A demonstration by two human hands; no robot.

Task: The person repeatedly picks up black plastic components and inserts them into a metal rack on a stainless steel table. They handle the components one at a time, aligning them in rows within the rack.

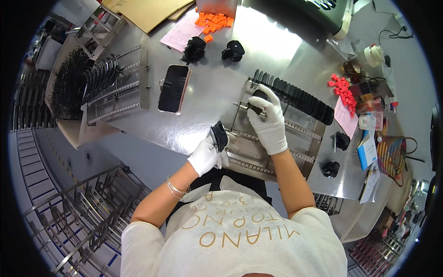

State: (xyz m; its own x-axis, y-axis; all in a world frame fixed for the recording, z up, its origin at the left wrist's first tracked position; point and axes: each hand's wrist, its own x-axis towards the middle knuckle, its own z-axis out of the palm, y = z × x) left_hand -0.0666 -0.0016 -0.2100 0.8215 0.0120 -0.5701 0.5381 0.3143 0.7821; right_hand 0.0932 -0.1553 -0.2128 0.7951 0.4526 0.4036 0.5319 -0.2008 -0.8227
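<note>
Near the table's front edge, my left hand (208,154), in a white glove, is closed on a black curved piece (218,136) with a pale rim line. My right hand (269,123), gloved too, pinches a smaller dark piece (259,100) between thumb and fingers above the rack's left end. This metal rack (302,129) has notched cross bars and lies in front of me. Along its far side stands a tight row of black flat pieces (300,98), tilted alike. My right hand covers part of the rack.
A phone (174,88) and a second rack (115,96) with black pieces are at left. Black bundles (233,51), orange blocks (213,21) and a pink sheet (181,32) lie farther back. Red blocks (342,91) and a woven bag (390,154) are at right.
</note>
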